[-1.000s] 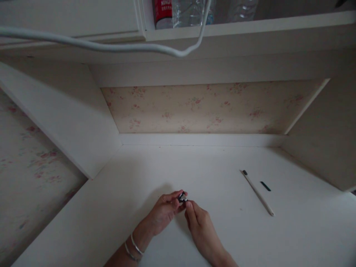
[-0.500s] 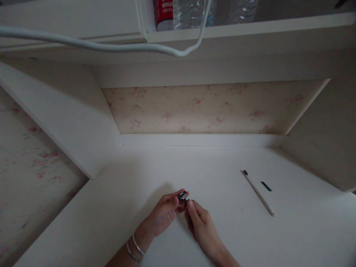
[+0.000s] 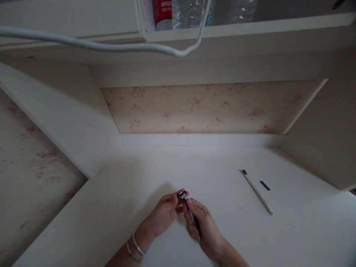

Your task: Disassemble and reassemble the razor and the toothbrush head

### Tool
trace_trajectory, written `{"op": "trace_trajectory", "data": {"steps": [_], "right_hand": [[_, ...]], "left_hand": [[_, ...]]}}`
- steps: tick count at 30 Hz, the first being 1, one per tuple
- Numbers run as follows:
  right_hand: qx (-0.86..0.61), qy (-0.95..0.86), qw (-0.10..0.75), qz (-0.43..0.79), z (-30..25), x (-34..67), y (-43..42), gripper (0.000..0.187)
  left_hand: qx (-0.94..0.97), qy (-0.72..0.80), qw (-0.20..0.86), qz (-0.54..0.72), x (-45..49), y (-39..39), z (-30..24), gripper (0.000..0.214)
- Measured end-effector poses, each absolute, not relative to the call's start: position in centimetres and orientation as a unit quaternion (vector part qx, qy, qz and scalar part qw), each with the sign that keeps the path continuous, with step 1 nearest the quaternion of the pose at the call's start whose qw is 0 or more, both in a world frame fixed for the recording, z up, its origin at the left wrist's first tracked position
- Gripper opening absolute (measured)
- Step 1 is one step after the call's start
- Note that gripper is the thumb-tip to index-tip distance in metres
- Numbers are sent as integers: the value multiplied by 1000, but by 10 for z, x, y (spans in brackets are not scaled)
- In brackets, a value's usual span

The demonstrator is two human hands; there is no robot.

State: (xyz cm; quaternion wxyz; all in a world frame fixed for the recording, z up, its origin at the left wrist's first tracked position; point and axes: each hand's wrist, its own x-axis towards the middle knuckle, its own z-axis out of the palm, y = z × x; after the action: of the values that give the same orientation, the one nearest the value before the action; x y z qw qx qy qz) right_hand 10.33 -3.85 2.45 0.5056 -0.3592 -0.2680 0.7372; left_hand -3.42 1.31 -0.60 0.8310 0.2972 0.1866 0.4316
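My left hand [image 3: 164, 214] pinches the shiny, dark-and-silver head of a small dark-handled tool [image 3: 183, 195] between thumb and fingers. Two silver bangles circle that wrist. Fingers of my right hand [image 3: 205, 226] wrap round the tool's long dark handle, which slants down toward the palm. Both hands meet over the white desktop, low in the middle of the view. The tool's exact kind is too small to make out, and fingers cover part of its head.
To the right lie a white toothbrush [image 3: 257, 193] with a dark head and a short dark strip [image 3: 265, 185]. White side panels flank the white desktop [image 3: 178, 167]. Overhead, a pale cable [image 3: 111, 47] crosses before a shelf with clear plastic bottles [image 3: 187, 14] and a red container [image 3: 163, 13].
My right hand has turned and its fingers have shifted, so more of the dark handle shows. The left hand keeps its pinch on the head. The view has shifted very slightly.
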Motion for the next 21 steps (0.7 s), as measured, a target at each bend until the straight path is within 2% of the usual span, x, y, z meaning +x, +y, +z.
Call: {"op": "trace_trajectory", "data": {"steps": [3, 8, 14, 21], "right_hand": [[-359, -273, 487, 748, 28, 106, -39, 32], [-423, -358, 496, 669, 25, 104, -39, 42], [-394, -349, 525, 669, 19, 100, -40, 41], [-393, -363, 515, 670, 21, 101, -41, 40]], "left_hand": [[327, 188, 819, 432, -36, 14, -1, 27], [357, 195, 798, 444, -37, 15, 1, 31], [312, 176, 819, 448, -34, 12, -5, 29], [291, 169, 827, 450, -33, 12, -5, 28]]}}
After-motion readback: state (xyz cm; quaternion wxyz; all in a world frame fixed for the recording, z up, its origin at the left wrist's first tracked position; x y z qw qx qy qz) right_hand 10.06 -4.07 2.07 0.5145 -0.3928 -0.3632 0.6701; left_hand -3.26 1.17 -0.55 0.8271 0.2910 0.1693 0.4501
